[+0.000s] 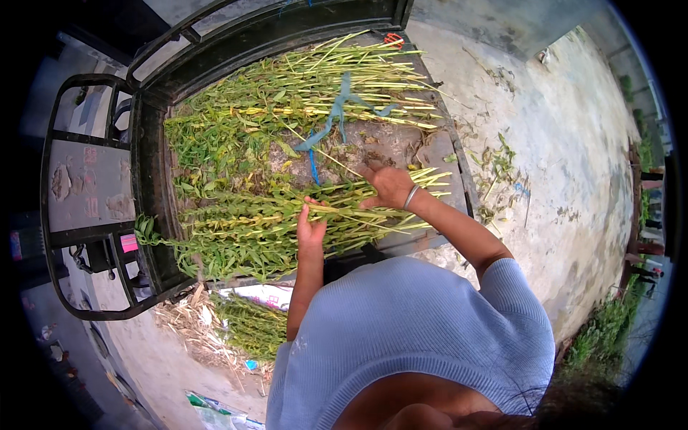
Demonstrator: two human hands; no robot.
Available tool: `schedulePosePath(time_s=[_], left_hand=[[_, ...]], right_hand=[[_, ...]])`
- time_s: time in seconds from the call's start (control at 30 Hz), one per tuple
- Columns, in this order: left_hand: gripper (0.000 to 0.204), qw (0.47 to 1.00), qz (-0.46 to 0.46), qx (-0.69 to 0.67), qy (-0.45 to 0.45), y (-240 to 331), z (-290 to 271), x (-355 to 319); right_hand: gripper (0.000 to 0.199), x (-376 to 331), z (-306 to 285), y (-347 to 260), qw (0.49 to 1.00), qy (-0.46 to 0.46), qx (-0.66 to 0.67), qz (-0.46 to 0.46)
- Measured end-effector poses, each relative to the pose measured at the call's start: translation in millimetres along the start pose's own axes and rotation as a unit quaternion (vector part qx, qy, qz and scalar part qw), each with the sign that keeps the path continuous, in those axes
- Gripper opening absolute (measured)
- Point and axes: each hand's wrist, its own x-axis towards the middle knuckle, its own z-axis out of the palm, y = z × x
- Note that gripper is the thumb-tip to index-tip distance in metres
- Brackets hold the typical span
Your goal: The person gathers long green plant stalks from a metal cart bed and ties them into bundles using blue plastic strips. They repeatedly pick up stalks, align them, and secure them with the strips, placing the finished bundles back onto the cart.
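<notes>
Cut green leafy stalks lie in two bundles on the dark bed of a cart point(423, 150). The far bundle point(287, 93) has its pale cut ends pointing right. Over the near bundle point(244, 222), my left hand point(311, 225) is closed around a few stalks, its thumb upward. My right hand point(390, 188), with a silver bracelet point(411, 196) at the wrist, is at the cut ends of that bundle. Its index finger and thumb are apart. A single loose stem point(337, 162) slants from the far bundle to its fingertips. Leaves partly hide what the left fingers grip.
A teal cloth strip point(337, 115) and a blue cord point(314, 166) lie between the bundles. A red item point(393, 41) sits at the far edge. Black metal rails point(50, 193) border the left. More stalks point(251, 326) lie below the cart; scattered leaves point(498, 161) litter the concrete.
</notes>
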Motion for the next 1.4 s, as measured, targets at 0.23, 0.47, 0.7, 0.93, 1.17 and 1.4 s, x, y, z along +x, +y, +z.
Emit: schedulePosePath(time_s=[0.23,0.47,0.7,0.93,1.17,1.4], left_hand=[[0.035,0.996,-0.015,0.045,0.074,-2,-6,1],[0.03,0.989,-0.046,0.073,0.119,-6,-13,-5],[0.039,0.995,-0.016,0.006,0.102,12,-33,23],[0.077,0.986,-0.001,0.072,0.154,1,-14,34],[0.075,0.981,0.013,0.057,0.183,5,17,23],[0.057,0.999,0.032,-0.018,-0.04,11,40,-13]], right_hand=[[0.016,-35,106,-20,1.0,-0.008,-0.003,-0.01],[0.02,-37,80,30,0.993,-0.014,0.101,-0.06],[0.02,-46,33,62,0.967,-0.096,0.226,-0.06],[0.03,-74,68,70,0.994,-0.065,0.075,-0.044],[0.044,-80,61,76,0.999,-0.052,0.006,-0.012],[0.043,-90,61,85,0.998,0.013,0.009,-0.058]])
